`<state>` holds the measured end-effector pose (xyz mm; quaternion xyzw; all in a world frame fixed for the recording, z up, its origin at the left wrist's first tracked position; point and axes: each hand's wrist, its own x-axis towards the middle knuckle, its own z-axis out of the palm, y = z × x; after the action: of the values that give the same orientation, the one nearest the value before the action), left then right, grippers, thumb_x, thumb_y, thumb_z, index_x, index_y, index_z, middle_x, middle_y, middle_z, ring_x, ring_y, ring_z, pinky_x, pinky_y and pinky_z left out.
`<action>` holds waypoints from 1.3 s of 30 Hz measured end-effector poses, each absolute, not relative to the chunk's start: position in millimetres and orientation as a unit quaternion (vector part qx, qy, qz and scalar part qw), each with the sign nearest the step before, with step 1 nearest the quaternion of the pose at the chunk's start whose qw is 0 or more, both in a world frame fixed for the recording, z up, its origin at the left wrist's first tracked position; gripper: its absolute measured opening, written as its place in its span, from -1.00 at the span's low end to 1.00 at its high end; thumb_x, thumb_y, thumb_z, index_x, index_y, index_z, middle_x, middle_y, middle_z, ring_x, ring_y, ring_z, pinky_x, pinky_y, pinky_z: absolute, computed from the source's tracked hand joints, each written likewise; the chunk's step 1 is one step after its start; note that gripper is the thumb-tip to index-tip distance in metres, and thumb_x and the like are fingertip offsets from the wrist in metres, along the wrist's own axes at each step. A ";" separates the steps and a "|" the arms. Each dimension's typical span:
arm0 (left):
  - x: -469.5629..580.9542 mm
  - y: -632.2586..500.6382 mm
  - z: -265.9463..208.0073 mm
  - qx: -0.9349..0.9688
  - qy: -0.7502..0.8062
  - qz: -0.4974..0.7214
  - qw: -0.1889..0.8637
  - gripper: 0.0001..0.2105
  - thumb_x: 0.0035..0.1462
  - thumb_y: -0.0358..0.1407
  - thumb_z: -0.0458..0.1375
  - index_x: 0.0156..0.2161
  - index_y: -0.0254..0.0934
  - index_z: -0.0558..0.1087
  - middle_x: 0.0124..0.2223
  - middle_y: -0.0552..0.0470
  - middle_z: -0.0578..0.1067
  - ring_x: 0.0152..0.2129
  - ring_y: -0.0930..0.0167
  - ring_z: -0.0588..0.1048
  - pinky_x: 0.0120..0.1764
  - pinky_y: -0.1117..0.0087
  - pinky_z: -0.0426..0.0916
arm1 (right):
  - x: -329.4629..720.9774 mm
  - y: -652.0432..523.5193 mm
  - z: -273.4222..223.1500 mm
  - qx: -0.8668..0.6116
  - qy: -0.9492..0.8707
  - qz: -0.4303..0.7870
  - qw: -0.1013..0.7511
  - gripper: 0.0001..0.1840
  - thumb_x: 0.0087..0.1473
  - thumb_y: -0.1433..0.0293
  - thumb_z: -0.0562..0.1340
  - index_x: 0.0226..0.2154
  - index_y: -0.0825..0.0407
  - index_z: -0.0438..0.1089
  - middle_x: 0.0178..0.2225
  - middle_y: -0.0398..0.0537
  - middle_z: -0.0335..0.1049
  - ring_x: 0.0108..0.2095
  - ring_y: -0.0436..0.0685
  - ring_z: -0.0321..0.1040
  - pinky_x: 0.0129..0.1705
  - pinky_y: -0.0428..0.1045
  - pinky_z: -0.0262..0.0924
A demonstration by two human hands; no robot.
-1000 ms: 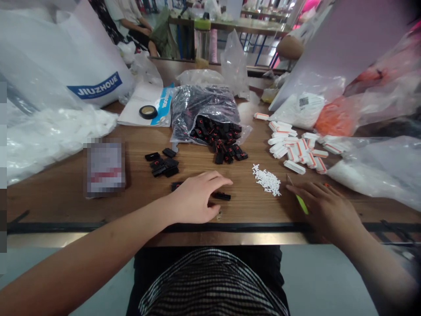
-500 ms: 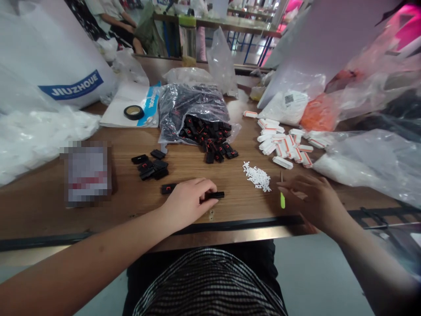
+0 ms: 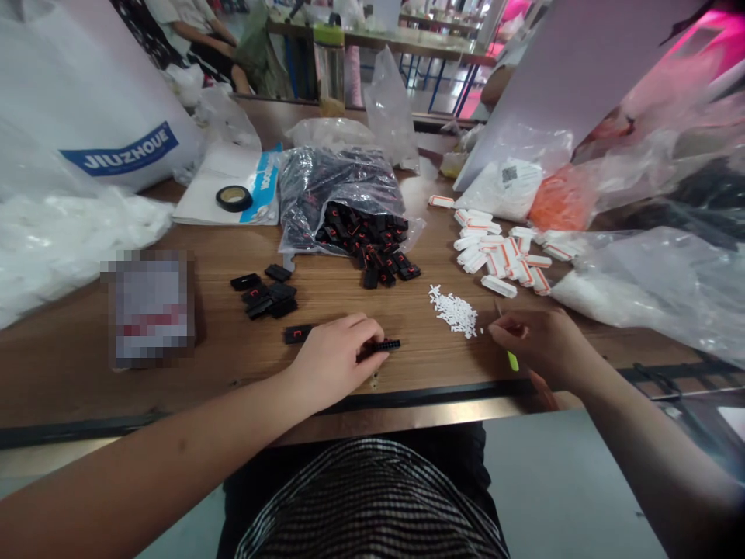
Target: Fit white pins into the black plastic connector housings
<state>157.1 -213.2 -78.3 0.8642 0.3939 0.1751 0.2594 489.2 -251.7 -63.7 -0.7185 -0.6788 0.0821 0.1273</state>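
Note:
My left hand (image 3: 337, 353) rests on the table, fingers closed round a black plastic connector (image 3: 389, 345) whose end with rows of small holes sticks out to the right. Another black connector (image 3: 296, 334) with an orange mark lies by its wrist side. My right hand (image 3: 538, 341) pinches a thin tool with a yellow-green handle (image 3: 513, 361); the metal tip points away from me, and the fingers cover its middle. Just left of that hand lies a pile of tiny white plastic pieces (image 3: 455, 312), with a few strays at its edge.
A clear bag (image 3: 331, 178) spills black connectors at the back centre. Several loose black connectors (image 3: 272, 298) sit at left. White pieces with orange strips (image 3: 494, 248) lie right, near clear bags (image 3: 657, 272). Black tape (image 3: 233, 199) rests on papers; a bottle (image 3: 330, 70) stands behind.
My right hand has drawn its fingers together round the tool, whose handle has swung to the right. The connector in my left hand has turned slightly, showing its holes.

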 end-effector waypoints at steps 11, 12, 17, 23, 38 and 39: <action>155.8 -215.4 -77.1 0.861 0.390 0.189 0.267 -0.91 0.15 -0.31 0.12 -0.23 -0.24 0.41 -0.31 0.06 0.42 -0.43 0.43 0.39 -0.37 0.37 0.26 | 498.5 -245.7 -76.3 -0.679 -0.713 0.104 0.139 -0.85 -0.02 0.25 0.31 -0.49 -0.05 0.54 -0.54 -0.21 0.48 -0.51 0.02 0.36 -0.44 -0.06 0.16; 155.6 -215.4 -76.8 0.860 0.389 0.191 0.269 -0.91 0.15 -0.32 0.12 -0.23 -0.24 0.42 -0.31 0.07 0.42 -0.43 0.43 0.39 -0.36 0.37 0.26 | 499.4 -245.8 -77.7 -0.684 -0.709 0.099 0.141 -0.85 -0.03 0.24 0.32 -0.47 -0.05 0.55 -0.51 -0.20 0.50 -0.50 0.02 0.36 -0.43 -0.06 0.16; 154.5 -214.1 -76.2 0.855 0.389 0.196 0.281 -0.90 0.14 -0.31 0.14 -0.23 -0.24 0.44 -0.33 0.08 0.41 -0.47 0.45 0.38 -0.39 0.38 0.26 | 500.0 -247.1 -77.0 -0.652 -0.739 0.054 0.162 -0.84 -0.04 0.23 0.30 -0.48 -0.06 0.54 -0.48 -0.17 0.49 -0.49 0.04 0.33 -0.40 -0.03 0.13; 154.5 -213.4 -76.3 0.846 0.390 0.201 0.303 -0.90 0.13 -0.31 0.15 -0.23 -0.24 0.45 -0.33 0.08 0.42 -0.48 0.46 0.38 -0.37 0.38 0.27 | 463.4 -247.7 -55.3 -0.672 -0.703 0.119 0.199 -0.83 -0.01 0.23 0.30 -0.48 -0.02 0.49 -0.47 -0.16 0.48 -0.47 0.05 0.35 -0.38 -0.03 0.17; 156.5 -211.9 -77.3 0.839 0.395 0.218 0.305 -0.92 0.09 -0.35 0.17 -0.27 -0.26 0.47 -0.38 0.10 0.40 -0.50 0.47 0.35 -0.41 0.42 0.21 | 362.4 -237.1 -62.1 -0.490 -0.801 0.227 0.259 -0.90 0.18 0.39 0.20 -0.38 -0.01 0.41 -0.29 -0.08 0.38 -0.20 0.09 0.30 -0.08 0.08 0.16; 156.4 -211.6 -77.4 0.838 0.396 0.218 0.305 -0.92 0.09 -0.36 0.18 -0.27 -0.26 0.47 -0.38 0.10 0.40 -0.50 0.47 0.35 -0.42 0.42 0.21 | 362.0 -237.3 -62.0 -0.489 -0.802 0.226 0.259 -0.90 0.18 0.39 0.20 -0.38 0.00 0.40 -0.29 -0.08 0.38 -0.20 0.09 0.30 -0.08 0.08 0.16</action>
<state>156.4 -211.6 -77.4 0.8382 0.3956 0.2185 0.3054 362.0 -237.3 -62.0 -0.4889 -0.8019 0.2259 0.2588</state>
